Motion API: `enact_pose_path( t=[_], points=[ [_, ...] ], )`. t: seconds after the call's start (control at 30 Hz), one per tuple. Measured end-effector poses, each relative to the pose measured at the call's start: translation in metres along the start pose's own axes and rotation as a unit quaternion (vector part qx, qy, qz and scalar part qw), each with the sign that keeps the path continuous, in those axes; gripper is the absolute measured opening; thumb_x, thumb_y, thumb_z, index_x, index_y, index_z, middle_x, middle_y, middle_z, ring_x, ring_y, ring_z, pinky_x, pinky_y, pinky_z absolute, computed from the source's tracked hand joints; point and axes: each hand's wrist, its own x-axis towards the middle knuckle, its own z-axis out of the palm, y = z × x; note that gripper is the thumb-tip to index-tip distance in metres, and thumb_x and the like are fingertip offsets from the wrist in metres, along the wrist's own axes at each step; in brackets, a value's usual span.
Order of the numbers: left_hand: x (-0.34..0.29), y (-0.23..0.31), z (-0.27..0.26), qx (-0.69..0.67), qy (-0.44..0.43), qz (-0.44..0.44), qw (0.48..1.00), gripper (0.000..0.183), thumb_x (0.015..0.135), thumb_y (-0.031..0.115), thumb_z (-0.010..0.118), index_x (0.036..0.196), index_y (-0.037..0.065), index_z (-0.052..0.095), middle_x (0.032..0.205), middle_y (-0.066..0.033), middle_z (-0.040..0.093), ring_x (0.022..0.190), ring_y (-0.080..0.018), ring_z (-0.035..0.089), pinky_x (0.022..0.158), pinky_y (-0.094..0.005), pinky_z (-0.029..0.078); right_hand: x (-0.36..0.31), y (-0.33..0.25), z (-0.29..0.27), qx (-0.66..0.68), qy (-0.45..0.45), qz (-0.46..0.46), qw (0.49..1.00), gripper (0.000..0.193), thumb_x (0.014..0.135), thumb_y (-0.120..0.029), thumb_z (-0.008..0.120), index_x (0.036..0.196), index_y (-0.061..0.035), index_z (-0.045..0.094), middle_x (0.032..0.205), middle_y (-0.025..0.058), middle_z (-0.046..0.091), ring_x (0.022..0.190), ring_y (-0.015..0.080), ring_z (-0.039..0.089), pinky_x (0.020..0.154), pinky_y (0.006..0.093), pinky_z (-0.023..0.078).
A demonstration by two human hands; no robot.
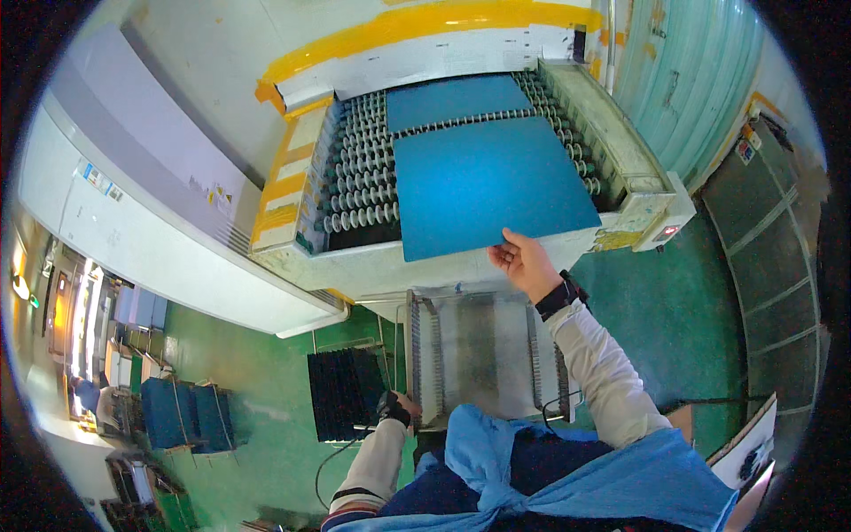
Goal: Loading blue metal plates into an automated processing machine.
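Note:
A flat blue panel (496,182) lies on the roller conveyor, its near edge jutting out over the machine's front. My right hand (525,263) is closed at that near edge, a fingertip over the top face and the other fingers curled at the rim. Behind it on the rollers rests a second blue panel (456,102). Down at the left side of a metal slotted rack (430,355) is my left hand (406,406), next to the rack's upright; its fingers are mostly hidden. Both wrists carry black bands.
White disc rollers (363,191) fill the conveyor (651,182) bed. Left of the slotted rack stands a rack of dark panels (346,395). Farther left, blue panels (186,415) stand on stands. A white cabinet (177,235) flanks the left; a dark framed screen (767,248) stands at right.

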Motion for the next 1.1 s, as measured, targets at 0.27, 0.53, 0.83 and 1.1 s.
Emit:
enact_pose_path(
  t=[0.27, 0.53, 0.83, 1.1],
  points=[
    [0.023, -0.078, 0.079, -0.215, 0.019, -0.004, 0.976, 0.073, 0.05, 0.041, 0.088, 0.1, -0.001, 0.057, 0.076, -0.0141, 0.066, 0.061, -0.03, 0.065, 0.054, -0.0429, 0.053, -0.029, 0.006, 0.021, -0.13, -0.073, 0.079, 0.986, 0.025, 0.09, -0.028, 0.067, 0.092, -0.0047, 0.061, 0.092, 0.0094, 0.068, 0.079, 0.0198, 0.066, 0.07, 0.0321, 0.055],
    [-0.081, -0.036, 0.028, -0.243, 0.107, -0.074, 0.961, 0.068, 0.063, 0.029, 0.082, 0.109, -0.005, 0.045, 0.09, -0.0248, 0.063, 0.082, -0.0395, 0.064, 0.071, -0.0471, 0.054, 0.026, 0.111, -0.089, -0.448, -0.047, 0.105, 0.887, 0.031, 0.088, -0.035, 0.066, 0.082, -0.0053, 0.065, 0.079, 0.0035, 0.065, 0.068, 0.0114, 0.059, 0.064, 0.0266, 0.048],
    [-0.168, 0.03, 0.051, -0.216, -0.11, 0.113, 0.964, 0.036, 0.079, 0.032, 0.07, 0.092, 0.0, 0.06, 0.084, -0.0215, 0.062, 0.08, -0.0394, 0.06, 0.072, -0.0469, 0.049, 0.059, 0.191, -0.077, -0.616, -0.078, 0.014, 0.784, 0.033, 0.082, -0.033, 0.067, 0.07, -0.0016, 0.065, 0.069, 0.0094, 0.063, 0.061, 0.0199, 0.058, 0.062, 0.0374, 0.045],
    [-0.143, 0.049, 0.112, -0.213, -0.167, 0.069, 0.96, 0.026, 0.079, 0.028, 0.067, 0.086, 0.004, 0.062, 0.08, -0.0169, 0.063, 0.075, -0.0345, 0.062, 0.066, -0.0446, 0.049, 0.084, 0.221, -0.064, -0.677, -0.051, -0.002, 0.734, 0.041, 0.081, -0.037, 0.066, 0.078, 0.0036, 0.064, 0.078, 0.0227, 0.064, 0.077, 0.0351, 0.063, 0.07, 0.045, 0.046]
  ],
)
